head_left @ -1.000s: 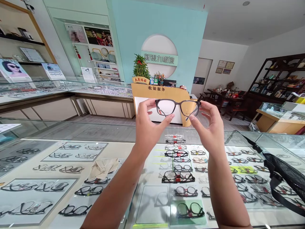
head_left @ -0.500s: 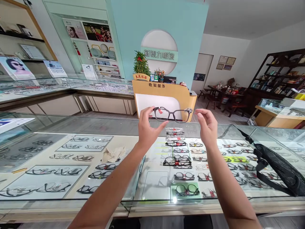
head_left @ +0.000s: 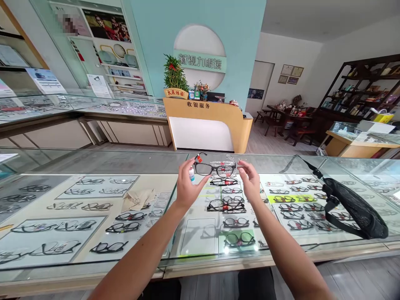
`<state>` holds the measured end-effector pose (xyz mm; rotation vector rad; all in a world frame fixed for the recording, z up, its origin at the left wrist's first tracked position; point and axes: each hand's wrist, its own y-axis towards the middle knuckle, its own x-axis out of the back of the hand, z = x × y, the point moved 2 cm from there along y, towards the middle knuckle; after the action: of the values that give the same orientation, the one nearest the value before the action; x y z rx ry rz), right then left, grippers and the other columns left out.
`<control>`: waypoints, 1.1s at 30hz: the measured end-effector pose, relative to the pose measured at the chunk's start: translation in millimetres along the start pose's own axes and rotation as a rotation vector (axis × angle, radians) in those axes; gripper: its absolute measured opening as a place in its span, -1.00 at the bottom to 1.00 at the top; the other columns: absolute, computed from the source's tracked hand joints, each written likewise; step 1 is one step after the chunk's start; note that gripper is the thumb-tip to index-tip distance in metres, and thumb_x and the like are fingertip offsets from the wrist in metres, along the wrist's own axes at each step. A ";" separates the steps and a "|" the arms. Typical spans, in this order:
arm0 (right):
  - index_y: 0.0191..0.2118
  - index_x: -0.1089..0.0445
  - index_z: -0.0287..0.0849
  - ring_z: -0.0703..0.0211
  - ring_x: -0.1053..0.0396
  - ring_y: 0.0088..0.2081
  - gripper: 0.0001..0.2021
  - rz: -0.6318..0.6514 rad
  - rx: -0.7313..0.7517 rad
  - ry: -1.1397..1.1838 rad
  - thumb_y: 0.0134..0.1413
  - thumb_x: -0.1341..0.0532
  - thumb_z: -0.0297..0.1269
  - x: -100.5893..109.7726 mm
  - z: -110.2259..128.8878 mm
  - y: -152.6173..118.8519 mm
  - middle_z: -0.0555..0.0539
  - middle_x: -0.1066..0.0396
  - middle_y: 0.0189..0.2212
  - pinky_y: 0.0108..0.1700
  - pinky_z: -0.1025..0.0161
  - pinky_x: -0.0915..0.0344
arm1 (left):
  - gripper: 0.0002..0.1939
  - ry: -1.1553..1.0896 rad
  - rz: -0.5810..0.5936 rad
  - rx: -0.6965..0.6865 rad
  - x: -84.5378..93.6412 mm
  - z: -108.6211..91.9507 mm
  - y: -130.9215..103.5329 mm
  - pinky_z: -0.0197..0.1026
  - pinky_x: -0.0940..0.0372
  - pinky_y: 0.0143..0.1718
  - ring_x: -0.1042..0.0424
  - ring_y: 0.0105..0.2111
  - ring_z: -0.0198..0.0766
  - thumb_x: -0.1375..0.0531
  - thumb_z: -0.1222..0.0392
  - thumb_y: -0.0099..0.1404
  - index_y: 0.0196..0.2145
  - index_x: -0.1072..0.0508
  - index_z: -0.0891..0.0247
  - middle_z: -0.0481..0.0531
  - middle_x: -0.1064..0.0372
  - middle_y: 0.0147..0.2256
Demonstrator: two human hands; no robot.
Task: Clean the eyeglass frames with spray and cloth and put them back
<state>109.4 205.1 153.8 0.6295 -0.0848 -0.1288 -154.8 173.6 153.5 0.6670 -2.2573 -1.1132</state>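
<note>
Above the glass counter, a pair of dark-framed eyeglasses [head_left: 214, 169] is held up with its lenses toward me. A small red tag hangs on its left temple. My left hand [head_left: 187, 183] pinches the left end of the frame between thumb and fingers. At the right end is my right hand [head_left: 250, 179], thumb and bent fingers apart, its fingertips right beside the hinge; whether they touch it is too fine to tell. Partly hidden behind my left hand shows a small white and blue bottle [head_left: 191, 174]. Rows of eyeglasses [head_left: 226, 205] lie under the glass below.
A black mesh bag [head_left: 356, 208] with a strap rests on the counter at right. On the left lie a beige cloth [head_left: 137, 199] and more frames on pale trays. Beyond the glass display counter [head_left: 184, 262] stands a wooden cashier desk [head_left: 204, 109] with a plant [head_left: 175, 75].
The eyeglasses and both hands have come lower in view and slightly left. My right hand is a little closer to the frame's right end. The camera view has shifted.
</note>
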 end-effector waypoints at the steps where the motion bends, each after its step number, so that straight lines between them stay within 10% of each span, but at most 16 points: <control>1: 0.17 -0.60 -0.05 -0.09 -0.65 0.06 -0.57 0.011 -0.001 0.001 0.41 -0.31 0.11 -0.8 0.0 -1.0 -0.23 -0.65 0.15 0.22 -0.10 -0.57 | -0.25 0.003 0.007 -0.006 -0.6 1.3 -0.9 0.29 -0.50 0.27 -0.47 0.35 0.25 -0.48 -0.24 0.35 0.31 -0.36 0.09 0.40 -0.46 0.28; 19: 0.07 -0.73 0.04 0.00 -0.63 -0.06 -0.60 0.078 -0.154 0.179 0.25 -0.49 0.14 -5.9 -3.2 -3.2 -0.15 -0.66 0.11 0.14 -0.04 -0.56 | -0.19 0.094 -0.038 -0.246 -5.1 5.6 -5.9 0.06 -0.54 0.14 -0.53 0.29 0.12 -0.52 -0.05 0.38 0.43 -0.32 0.16 0.34 -0.48 0.27; 33: -0.07 -0.79 0.00 0.05 -0.54 -0.22 -0.58 0.192 -0.436 0.525 -0.01 -0.61 0.10 -7.5 1.4 1.6 -0.07 -0.68 -0.31 0.04 0.02 -0.52 | -0.19 0.038 0.016 -0.217 -5.7 4.1 -6.8 0.13 -0.53 0.23 -0.52 0.30 0.12 -0.51 -0.03 0.39 0.44 -0.32 0.15 0.32 -0.49 0.27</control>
<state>101.9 206.7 155.5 0.2018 0.3820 0.2026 -151.9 175.9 144.4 0.5754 -2.0681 -1.3028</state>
